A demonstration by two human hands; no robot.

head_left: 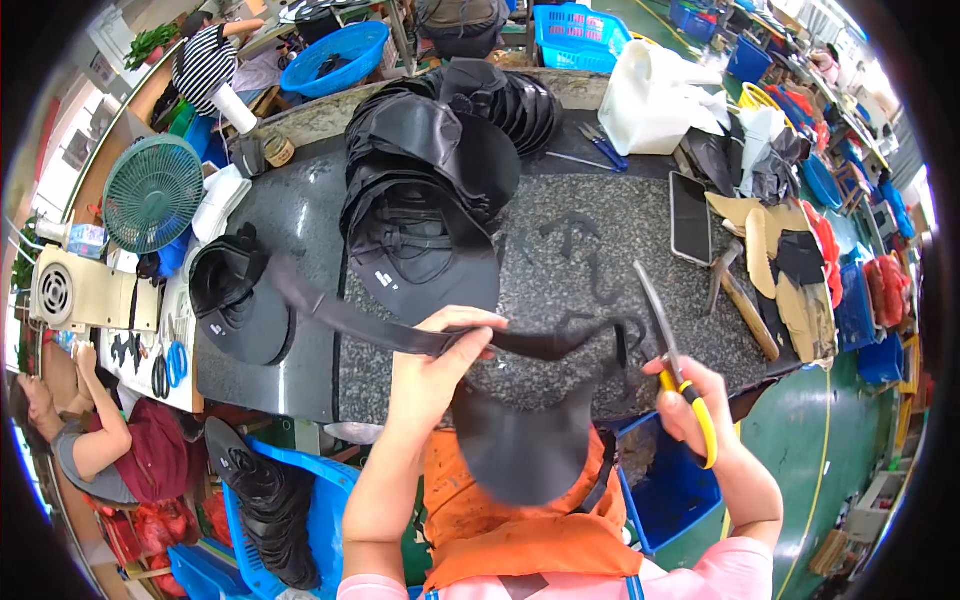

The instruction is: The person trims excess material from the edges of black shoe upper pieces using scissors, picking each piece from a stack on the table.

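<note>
I have the left hand [428, 372] up over the near edge of the worktop [560, 230], thumb and fingers pinching a black strap [385, 330]. From that grip one length runs out to the left, its far end blurred, and the other reaches across toward the right hand. A black flap [525, 450] hangs just right of the left wrist, in front of the orange apron [500, 555]; I cannot tell whether it is joined to the strap.

The right hand [676, 414] is curled around the yellow-and-black handles of the scissors [663, 322], whose blades point away from it, just right of the strap's end; whether the blades are parted I cannot tell.

Straight ahead of the left hand I see a big stack of black caps [425, 285], and a smaller pile [250, 325] well to its left. Ahead of the right hand lies a phone [690, 218], with a hammer [750, 315] nearer, to the right.
</note>
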